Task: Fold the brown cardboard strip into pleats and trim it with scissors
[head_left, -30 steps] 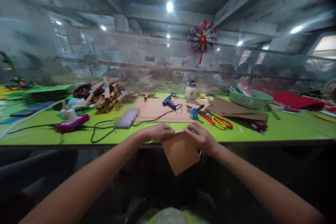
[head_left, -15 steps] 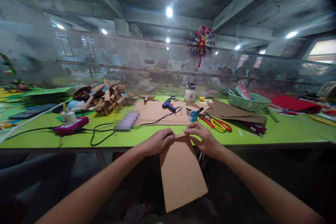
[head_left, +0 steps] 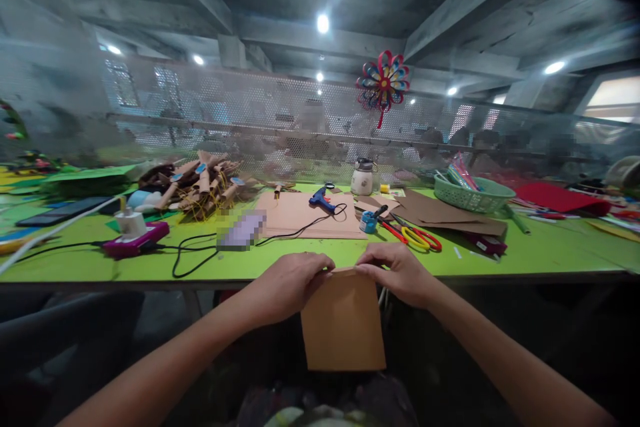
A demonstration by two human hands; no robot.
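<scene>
A sheet of brown cardboard (head_left: 344,330) hangs down in front of the table's near edge. My left hand (head_left: 295,283) pinches its top edge near the left corner. At the right end of that edge, my right hand (head_left: 395,272) grips it between thumb and fingers. A narrow strip along the top looks folded or rolled over between both hands. Beyond them on the table lie more flat cardboard sheets (head_left: 293,217), with a blue glue gun (head_left: 323,200) resting on top.
A small blue jar (head_left: 369,221) stands beside red and yellow-handled scissors (head_left: 420,239). To the left are a purple power strip (head_left: 136,240) with cables and a pile of rolled brown pieces (head_left: 203,187). A green basket (head_left: 473,197) and a white pot (head_left: 363,180) stand farther back.
The cardboard has swung from a slant toward the lower right to hanging straighter, its lower edge now higher in view. My right hand has lowered slightly and closed on the top edge.
</scene>
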